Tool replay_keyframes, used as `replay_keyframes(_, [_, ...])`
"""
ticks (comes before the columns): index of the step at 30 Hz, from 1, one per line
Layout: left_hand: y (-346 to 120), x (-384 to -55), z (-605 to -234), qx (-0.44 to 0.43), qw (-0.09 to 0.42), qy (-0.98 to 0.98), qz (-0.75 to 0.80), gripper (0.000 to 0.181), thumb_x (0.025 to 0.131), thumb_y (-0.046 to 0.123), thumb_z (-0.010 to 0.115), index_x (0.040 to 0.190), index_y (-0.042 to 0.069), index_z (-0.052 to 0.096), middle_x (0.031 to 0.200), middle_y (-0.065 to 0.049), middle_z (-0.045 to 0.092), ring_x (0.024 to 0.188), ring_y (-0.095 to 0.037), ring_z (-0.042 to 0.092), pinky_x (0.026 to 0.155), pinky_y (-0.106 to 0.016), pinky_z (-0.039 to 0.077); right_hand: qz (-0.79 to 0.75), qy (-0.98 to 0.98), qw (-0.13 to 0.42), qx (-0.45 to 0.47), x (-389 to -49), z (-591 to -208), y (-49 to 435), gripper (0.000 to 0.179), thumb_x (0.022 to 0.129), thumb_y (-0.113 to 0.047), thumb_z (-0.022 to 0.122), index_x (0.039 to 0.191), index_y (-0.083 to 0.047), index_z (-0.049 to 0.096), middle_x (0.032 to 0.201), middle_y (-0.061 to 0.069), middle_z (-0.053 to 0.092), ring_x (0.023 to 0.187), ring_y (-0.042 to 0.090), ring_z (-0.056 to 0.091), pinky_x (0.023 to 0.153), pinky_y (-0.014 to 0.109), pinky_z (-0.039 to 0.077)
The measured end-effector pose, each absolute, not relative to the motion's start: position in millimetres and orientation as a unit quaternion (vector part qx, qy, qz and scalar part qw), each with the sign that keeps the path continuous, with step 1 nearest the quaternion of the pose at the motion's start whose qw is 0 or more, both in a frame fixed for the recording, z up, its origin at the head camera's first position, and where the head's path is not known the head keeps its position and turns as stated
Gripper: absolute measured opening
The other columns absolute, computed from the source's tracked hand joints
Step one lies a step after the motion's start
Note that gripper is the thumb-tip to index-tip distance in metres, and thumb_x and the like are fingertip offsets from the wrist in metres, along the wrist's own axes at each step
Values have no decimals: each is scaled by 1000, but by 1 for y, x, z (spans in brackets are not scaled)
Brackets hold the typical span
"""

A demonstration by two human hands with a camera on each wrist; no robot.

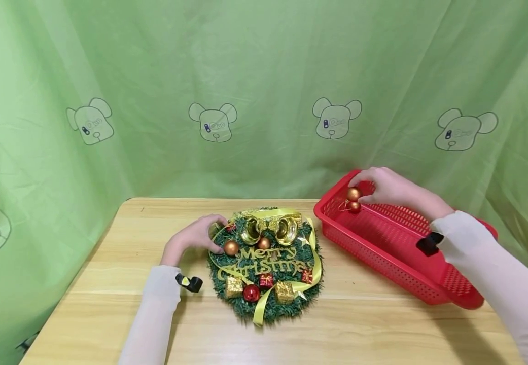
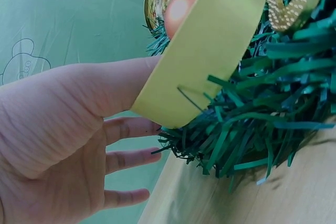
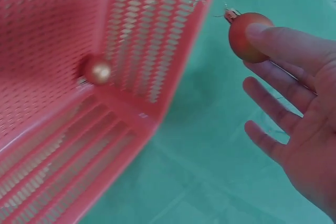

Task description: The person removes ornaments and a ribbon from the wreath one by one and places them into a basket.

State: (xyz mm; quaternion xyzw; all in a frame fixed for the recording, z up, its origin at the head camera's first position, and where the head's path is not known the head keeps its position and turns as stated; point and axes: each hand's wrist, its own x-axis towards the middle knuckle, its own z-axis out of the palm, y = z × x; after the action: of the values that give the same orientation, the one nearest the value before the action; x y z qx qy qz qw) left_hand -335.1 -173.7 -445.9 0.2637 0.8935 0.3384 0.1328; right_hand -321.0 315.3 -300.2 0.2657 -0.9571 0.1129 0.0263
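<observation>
A green Christmas wreath with gold "Merry Christmas" lettering, gold bells, small gift boxes and baubles lies on the table. My left hand grips its upper left edge. In the left wrist view, that thumb passes behind the yellow ribbon, and the other fingertips reach the wreath's rim. My right hand pinches a copper-coloured bauble by its round body, between thumb and fingers, over the far left end of the red basket. A thin wire loop hangs from the bauble's cap. Another bauble lies inside the basket.
The slotted plastic basket stands slantwise on the right of the wooden table, its wall a little away from the wreath. Behind the table hangs a green curtain printed with bear heads. A black wrist camera sits on each sleeve.
</observation>
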Motion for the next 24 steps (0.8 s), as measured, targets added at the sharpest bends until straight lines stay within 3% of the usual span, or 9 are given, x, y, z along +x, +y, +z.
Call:
replay_keyframes(8, [-175,-334,-446,253,134,897,338,80,69,11,91,140,10,53,151,-14,51,144,-40,42,123,-62,30,116,-958,4,261,-336,-310,329,38,81,-4,81,117,-1,72,118,18,73,113,41,66,94,56,57])
replay_keyframes(14, [-176,-336,-447,252,134,898,336,79,69,11,90,139,10,53,153,-14,49,145,-41,40,122,-63,30,112,-959,-2,261,-351,-329,338,33,78,-2,81,111,-2,74,109,13,75,95,28,67,79,39,58])
replay_keyframes(18, [-176,-337,-449,256,133,896,337,79,69,9,89,139,10,53,153,-14,49,145,-41,41,121,-63,32,117,-962,-12,248,-359,-343,343,33,79,-1,81,110,-1,74,108,14,74,91,27,65,69,30,55])
replay_keyframes(20, [-175,-337,-449,257,133,895,340,79,69,8,89,140,9,52,152,-15,49,144,-41,41,121,-62,32,123,-962,-16,241,-362,-349,345,33,79,-1,81,111,-1,73,109,15,73,90,28,63,65,29,53])
replay_keyframes(24, [-174,-336,-448,256,134,893,344,80,69,9,89,140,9,52,152,-14,50,144,-40,42,122,-62,32,123,-962,-14,242,-367,-359,348,33,79,0,81,111,0,73,108,15,73,94,31,65,70,35,58])
